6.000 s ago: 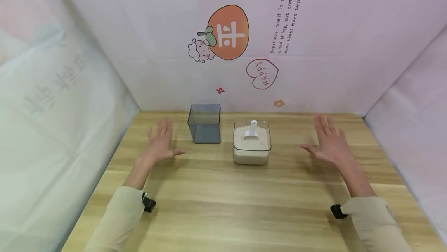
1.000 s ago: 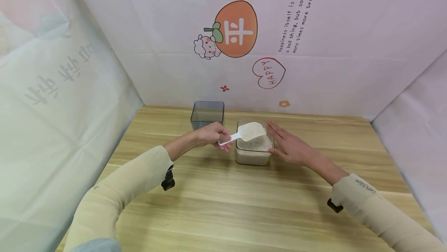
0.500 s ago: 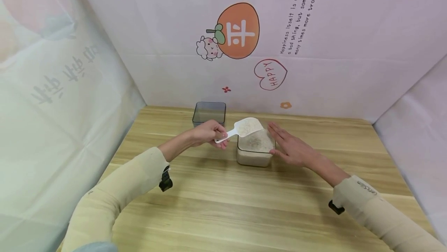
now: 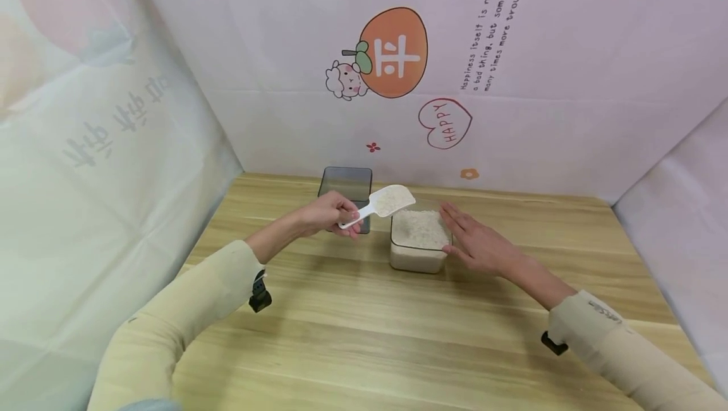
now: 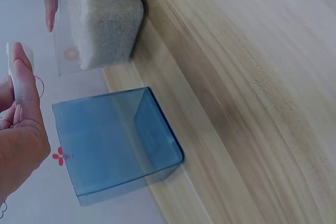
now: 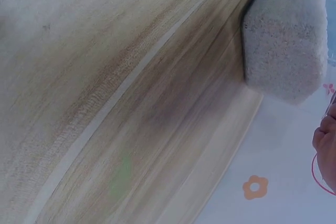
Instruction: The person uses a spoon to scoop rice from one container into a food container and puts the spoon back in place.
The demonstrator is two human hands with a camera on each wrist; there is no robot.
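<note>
My left hand (image 4: 330, 212) pinches the handle of a white scoop (image 4: 365, 211), whose bowl carries a heap of white rice. The scoop is held level in the air, between two square containers and a little above their rims. Below and right of it stands a clear container (image 4: 418, 260) with plenty of rice (image 4: 422, 227) inside. Along that container's right side lies my right hand (image 4: 478, 243), fingers straight, thumb at the near corner. A bluish-grey transparent container (image 5: 113, 140) with nothing visible inside stands to the left, partly behind my left hand in the head view.
Both containers stand on a wood-grain table (image 4: 387, 335). A white printed sheet (image 4: 273, 114) rises behind the table's back edge, close behind the bluish-grey container. More white sheeting (image 4: 74, 227) closes off the left side, and the right side likewise.
Six seconds ago the scoop stood in the rice and both hands were apart. Over the last second the left hand has carried the loaded scoop leftward and up; the right hand stays at the container.
</note>
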